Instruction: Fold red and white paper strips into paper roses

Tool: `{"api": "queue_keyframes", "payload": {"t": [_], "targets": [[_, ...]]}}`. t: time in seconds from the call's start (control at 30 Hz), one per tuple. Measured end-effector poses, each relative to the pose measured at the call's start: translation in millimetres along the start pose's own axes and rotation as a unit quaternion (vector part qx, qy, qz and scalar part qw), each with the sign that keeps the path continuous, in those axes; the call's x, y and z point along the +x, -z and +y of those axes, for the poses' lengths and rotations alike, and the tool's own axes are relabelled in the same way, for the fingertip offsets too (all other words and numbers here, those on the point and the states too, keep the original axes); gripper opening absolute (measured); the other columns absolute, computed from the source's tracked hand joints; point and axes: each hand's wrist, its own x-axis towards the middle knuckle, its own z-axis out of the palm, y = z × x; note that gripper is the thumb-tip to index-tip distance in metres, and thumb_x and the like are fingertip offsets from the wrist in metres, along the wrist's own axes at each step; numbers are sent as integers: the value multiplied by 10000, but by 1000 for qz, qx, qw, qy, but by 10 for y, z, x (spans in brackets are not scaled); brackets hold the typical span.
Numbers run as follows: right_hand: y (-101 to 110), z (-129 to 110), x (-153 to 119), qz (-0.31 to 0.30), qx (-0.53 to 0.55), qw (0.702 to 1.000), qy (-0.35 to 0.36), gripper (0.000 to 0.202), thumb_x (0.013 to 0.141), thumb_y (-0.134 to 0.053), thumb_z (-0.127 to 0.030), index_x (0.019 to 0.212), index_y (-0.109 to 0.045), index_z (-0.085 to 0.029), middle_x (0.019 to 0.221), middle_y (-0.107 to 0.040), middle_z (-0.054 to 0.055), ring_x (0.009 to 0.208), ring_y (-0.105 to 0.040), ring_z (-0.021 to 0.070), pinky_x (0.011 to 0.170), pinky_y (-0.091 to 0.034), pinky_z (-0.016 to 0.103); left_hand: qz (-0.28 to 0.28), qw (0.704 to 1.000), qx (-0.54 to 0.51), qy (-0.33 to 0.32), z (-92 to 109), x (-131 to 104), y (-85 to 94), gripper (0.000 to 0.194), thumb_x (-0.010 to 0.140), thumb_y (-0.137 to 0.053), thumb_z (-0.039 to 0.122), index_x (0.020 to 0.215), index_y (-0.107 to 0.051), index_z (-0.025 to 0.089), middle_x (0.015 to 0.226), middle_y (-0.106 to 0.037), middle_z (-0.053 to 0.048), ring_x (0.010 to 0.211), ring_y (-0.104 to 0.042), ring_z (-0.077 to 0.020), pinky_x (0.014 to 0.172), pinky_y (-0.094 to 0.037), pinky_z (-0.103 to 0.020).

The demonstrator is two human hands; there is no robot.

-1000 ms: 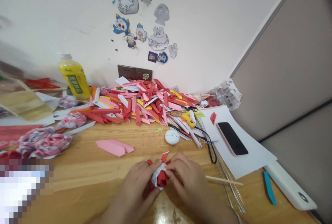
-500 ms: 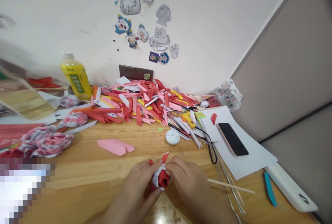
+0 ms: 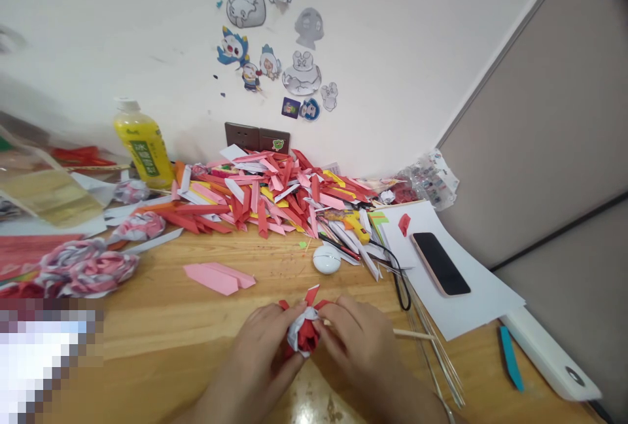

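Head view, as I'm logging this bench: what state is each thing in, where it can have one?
Paper flower: held, red ends sticking out
Left hand: closed around the flower
Wooden stick: held, partly hidden
Right hand: pinching the stick
Yellow bottle: upright, capped
Phone: face up, screen dark
Glue gun: lying down; power unclear
Wall socket: visible holes unplugged
Pink paper: folded, lying flat
Paper strips: folded, heaped

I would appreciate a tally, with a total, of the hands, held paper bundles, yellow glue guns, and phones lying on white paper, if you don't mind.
Hands: 2 (left hand, right hand)
Held red-and-white paper bundle: 1
Yellow glue gun: 1
Phone on white paper: 1
Total: 5
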Motion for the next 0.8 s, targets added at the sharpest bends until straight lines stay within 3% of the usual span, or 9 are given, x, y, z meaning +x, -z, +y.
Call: {"api": "queue_keyframes", "payload": {"t": [0.27, 0.5, 0.8], "targets": [[-25, -4, 10, 21, 23, 1000, 1, 316, 998, -313, -226, 792, -549, -185, 624, -568, 24, 519, -494, 155, 496, -308, 278, 2, 1000, -4, -3, -6, -2, -14, 460, 811, -583, 187, 1253, -493, 278, 911, -686, -43, 809, -668, -217, 709, -550, -313], [9, -5, 33, -3, 44, 999, -29, 336, 1002, -327, -248, 742, -534, -192, 623, -578, 16, 518, -509, 148, 491, -317, 272, 3, 1000, -2, 10, -59, -82, -75, 440, 820, -588, 216, 1249, -507, 269, 937, -676, -55, 863, -652, -239, 754, -548, -356], [15, -1, 22, 0, 30, 999, 9, 262, 968, -365, -187, 786, -553, -188, 634, -582, 25, 530, -522, 162, 492, -315, 279, -4, 1000, -3, 9, -23, -43, -34, 457, 811, -591, 198, 1251, -498, 280, 927, -676, -50, 844, -656, -231, 743, -548, -341]]}}
